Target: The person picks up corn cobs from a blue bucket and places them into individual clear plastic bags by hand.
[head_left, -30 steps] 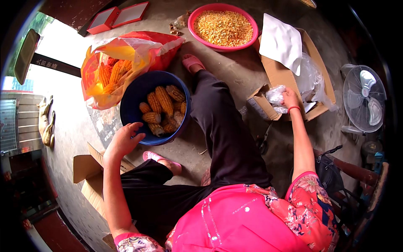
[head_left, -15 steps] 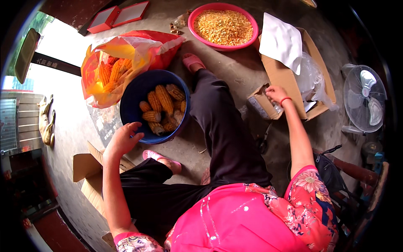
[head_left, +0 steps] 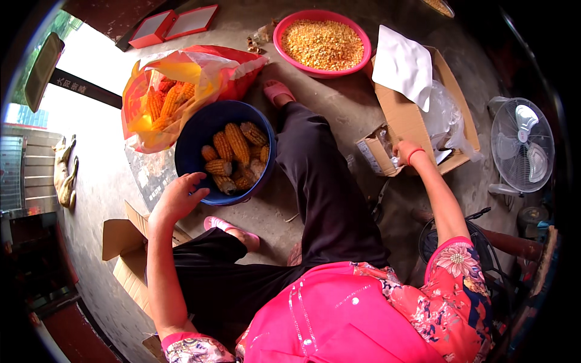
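My left hand (head_left: 184, 195) hovers at the near rim of a blue bucket (head_left: 264, 163) holding several yellow corn cobs (head_left: 236, 145), its fingers bent and apart. My right hand (head_left: 408, 156) is at a small cardboard box (head_left: 372, 156), fingers curled at its opening by some clear plastic; what they grip, if anything, is hidden. Beside that box lies a larger open carton (head_left: 393, 115) with a white sheet (head_left: 400, 63) and a translucent plastic bag (head_left: 448, 121) on it. A red-and-yellow sack (head_left: 227, 66) of orange cobs stands behind the bucket, left of my outstretched leg.
A pink basin (head_left: 366, 45) of loose kernels stands at the back. A standing fan (head_left: 521, 145) is at right, a black bag (head_left: 433, 227) below it. Cardboard (head_left: 124, 242) lies by my left leg, red trays (head_left: 151, 30) farther back, and a dog (head_left: 65, 172) lies at far left.
The crumpled plastic at the small box has sunk mostly out of sight. My right hand dipped leftward, then shifted slightly right and down at that box. My left hand barely moved.
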`<state>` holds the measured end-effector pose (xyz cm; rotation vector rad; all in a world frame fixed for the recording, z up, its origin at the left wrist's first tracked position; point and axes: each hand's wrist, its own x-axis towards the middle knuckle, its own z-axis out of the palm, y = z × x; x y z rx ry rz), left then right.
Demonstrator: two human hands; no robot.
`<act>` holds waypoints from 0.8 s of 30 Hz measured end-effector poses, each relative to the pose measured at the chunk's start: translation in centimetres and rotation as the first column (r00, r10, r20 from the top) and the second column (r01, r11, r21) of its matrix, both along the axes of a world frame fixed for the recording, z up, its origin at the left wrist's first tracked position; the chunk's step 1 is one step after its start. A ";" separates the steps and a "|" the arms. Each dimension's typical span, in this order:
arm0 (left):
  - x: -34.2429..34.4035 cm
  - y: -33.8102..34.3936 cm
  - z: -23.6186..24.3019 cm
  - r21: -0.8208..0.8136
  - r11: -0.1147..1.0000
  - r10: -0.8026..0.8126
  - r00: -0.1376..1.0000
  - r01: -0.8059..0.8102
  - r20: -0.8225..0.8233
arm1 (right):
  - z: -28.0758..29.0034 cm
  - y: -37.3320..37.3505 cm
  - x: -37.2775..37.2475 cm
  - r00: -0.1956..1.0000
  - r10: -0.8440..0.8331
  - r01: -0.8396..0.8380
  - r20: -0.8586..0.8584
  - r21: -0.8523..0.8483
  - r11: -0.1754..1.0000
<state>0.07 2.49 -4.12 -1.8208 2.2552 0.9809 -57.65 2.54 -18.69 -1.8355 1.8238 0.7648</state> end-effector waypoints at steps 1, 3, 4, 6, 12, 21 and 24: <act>0.1 0.0 0.0 -0.006 1.000 -0.005 1.000 0.005 -0.002 | -0.6 0.6 -0.2 0.996 0.074 -0.074 -0.043 0.001 0.997; 0.0 0.1 0.1 -0.005 1.000 0.003 1.000 -0.003 -0.017 | -2.4 1.2 -1.5 0.992 -0.026 0.019 -0.120 -0.059 0.998; -0.1 0.0 0.1 -0.002 1.000 0.008 1.000 -0.008 -0.029 | -3.2 1.5 -2.3 0.973 -0.132 0.110 -0.188 -0.124 0.986; 0.3 0.3 0.2 -0.009 1.000 0.014 1.000 -0.014 -0.021 | -1.5 1.4 -2.3 0.984 -0.136 0.116 -0.113 -0.166 0.979; -0.2 0.3 0.4 -0.015 1.000 0.007 1.000 -0.007 -0.011 | 2.7 0.5 -6.1 0.546 -0.490 0.534 0.680 0.169 0.829; -2.0 -0.1 0.9 0.031 0.990 0.137 0.904 -0.136 -0.405 | 14.5 -4.3 3.5 -0.208 -0.309 0.331 0.928 0.364 0.871; -2.8 -0.5 2.0 0.061 0.980 0.185 0.765 -0.188 -0.617 | 18.2 -7.3 10.2 -0.171 -0.150 0.146 0.974 0.176 0.974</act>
